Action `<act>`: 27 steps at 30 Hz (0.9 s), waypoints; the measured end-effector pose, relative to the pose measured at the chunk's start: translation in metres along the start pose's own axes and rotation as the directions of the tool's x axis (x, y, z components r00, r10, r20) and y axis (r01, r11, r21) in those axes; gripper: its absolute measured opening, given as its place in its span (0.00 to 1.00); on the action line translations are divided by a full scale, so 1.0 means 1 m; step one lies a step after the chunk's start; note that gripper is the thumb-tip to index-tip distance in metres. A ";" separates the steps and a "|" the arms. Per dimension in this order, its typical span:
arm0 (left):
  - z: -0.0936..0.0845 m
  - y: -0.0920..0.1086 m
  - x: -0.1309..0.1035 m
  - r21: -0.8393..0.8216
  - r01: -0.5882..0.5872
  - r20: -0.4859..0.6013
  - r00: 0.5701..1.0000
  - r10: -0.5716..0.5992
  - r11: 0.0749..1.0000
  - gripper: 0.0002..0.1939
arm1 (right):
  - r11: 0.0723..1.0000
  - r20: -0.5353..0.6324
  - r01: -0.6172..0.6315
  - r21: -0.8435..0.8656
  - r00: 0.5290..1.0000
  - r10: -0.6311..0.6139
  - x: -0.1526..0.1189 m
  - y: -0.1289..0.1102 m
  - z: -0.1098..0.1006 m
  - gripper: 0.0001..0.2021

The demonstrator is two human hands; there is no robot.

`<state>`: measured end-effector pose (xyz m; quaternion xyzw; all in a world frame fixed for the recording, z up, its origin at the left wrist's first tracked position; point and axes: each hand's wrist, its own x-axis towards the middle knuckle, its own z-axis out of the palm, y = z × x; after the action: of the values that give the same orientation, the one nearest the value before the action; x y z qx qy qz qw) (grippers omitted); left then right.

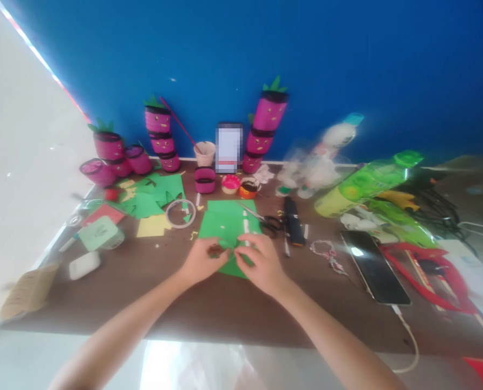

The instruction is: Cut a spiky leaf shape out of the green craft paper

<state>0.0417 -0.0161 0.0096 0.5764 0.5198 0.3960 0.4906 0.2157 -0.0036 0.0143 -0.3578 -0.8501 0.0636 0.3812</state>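
Green paper sheets (217,218) lie on the brown table in front of me. Over their lower part my left hand (204,260) has its thumb and fingertips pinched together. My right hand (261,262) is beside it, its thumb and index finger curled close, fingertips nearly meeting those of the left. Whatever is between the fingertips is too small and blurred to make out. A narrow white strip (246,223) lies on the green paper just above my right hand. Black-handled scissors (269,221) rest at the paper's right edge.
Stacked pink cups (261,130) with green leaves stand along the blue wall. Behind the paper are a white cup (204,154) and paint pots (230,184). A tape ring (180,214) and green scraps lie left; a dark pouch (293,222), phone (375,268) and green bottle (363,184) lie right.
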 end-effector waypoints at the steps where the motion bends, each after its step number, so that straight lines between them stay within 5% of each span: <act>1: 0.000 0.000 0.000 -0.005 0.006 0.001 1.000 -0.006 1.000 0.09 | 1.000 0.004 0.002 -0.002 1.000 -0.002 0.000 0.000 0.000 0.04; 22: -0.001 0.000 0.004 -0.065 0.113 -0.020 0.993 -0.114 0.991 0.17 | 0.999 0.011 0.034 -0.027 0.999 -0.033 0.002 -0.001 0.000 0.04; 27: -0.001 0.000 0.006 -0.194 0.063 0.008 0.998 -0.063 0.979 0.07 | 0.997 0.025 0.072 -0.039 0.997 -0.071 0.001 -0.001 -0.001 0.07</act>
<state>0.0414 -0.0102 0.0095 0.5093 0.4964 0.4284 0.5573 0.2153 -0.0040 0.0157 -0.3338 -0.8680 0.0371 0.3659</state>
